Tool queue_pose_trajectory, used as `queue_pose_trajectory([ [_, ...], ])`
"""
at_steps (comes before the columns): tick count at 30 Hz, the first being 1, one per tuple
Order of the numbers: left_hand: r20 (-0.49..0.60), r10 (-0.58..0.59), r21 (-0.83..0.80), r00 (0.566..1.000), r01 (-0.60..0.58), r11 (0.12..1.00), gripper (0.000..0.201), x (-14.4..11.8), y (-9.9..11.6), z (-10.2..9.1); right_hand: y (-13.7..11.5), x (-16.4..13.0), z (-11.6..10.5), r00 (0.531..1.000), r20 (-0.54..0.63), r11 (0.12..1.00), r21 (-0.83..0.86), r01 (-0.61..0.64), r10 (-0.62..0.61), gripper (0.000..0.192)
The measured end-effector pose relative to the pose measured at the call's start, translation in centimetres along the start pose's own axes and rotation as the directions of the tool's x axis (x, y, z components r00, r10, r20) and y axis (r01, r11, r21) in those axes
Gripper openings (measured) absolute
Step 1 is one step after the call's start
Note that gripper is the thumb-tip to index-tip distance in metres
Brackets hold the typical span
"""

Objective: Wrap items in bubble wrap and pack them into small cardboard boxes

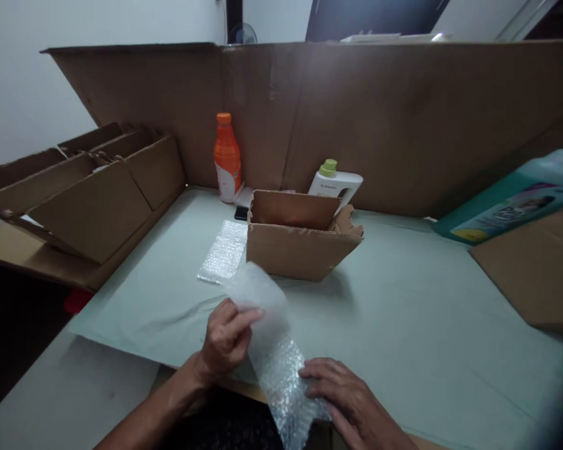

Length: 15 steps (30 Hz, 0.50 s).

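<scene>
On the pale green table (403,325), near our edge, we are pinching the bubble wrap sheet (274,350) with our left hand (225,337) (soft, light, floppy); our right hand (347,400) is pressing it flat, fingers open.

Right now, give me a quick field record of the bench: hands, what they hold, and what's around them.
left hand: pinching the upper edge of the bubble wrap strip
right hand: flat on the strip's lower part
open cardboard box: standing just beyond the strip
second bubble wrap sheet: lying flat, left of the box
orange bottle: upright, back left
white bottle: green cap, behind the box
table cover: pale green
</scene>
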<state>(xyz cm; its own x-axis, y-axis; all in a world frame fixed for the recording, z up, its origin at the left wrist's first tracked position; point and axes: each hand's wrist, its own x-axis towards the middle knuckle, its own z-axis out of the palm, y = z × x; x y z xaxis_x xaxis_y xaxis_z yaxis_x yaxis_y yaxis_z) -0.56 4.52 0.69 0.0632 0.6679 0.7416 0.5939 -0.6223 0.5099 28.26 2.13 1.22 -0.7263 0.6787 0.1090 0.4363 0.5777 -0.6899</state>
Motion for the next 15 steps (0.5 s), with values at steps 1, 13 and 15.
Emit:
queue_pose_trajectory([
  [1, 0.038, 0.142, -0.018, 0.989, -0.142, 0.990, 0.034, 0.6, 0.6, 0.3, 0.0, 0.1, 0.3, 1.000, 0.005, 1.000, 0.001, 0.012, -0.012, 0.033],
  [13, 0.244, -0.155, 0.021, 0.957, 0.155, 0.988, 0.018, 3.5, -5.3, 3.0, 1.9, 0.3, -1.2, 0.985, -0.055, 0.971, 0.185, -0.151, 0.163, 0.036],
  [15, 0.106, -0.271, -0.001, 0.957, 0.273, 0.962, 0.014, 3.3, -5.6, 2.4, 3.9, 1.4, -3.0, 0.898, -0.228, 0.914, 0.248, -0.321, 0.377, 0.034],
])
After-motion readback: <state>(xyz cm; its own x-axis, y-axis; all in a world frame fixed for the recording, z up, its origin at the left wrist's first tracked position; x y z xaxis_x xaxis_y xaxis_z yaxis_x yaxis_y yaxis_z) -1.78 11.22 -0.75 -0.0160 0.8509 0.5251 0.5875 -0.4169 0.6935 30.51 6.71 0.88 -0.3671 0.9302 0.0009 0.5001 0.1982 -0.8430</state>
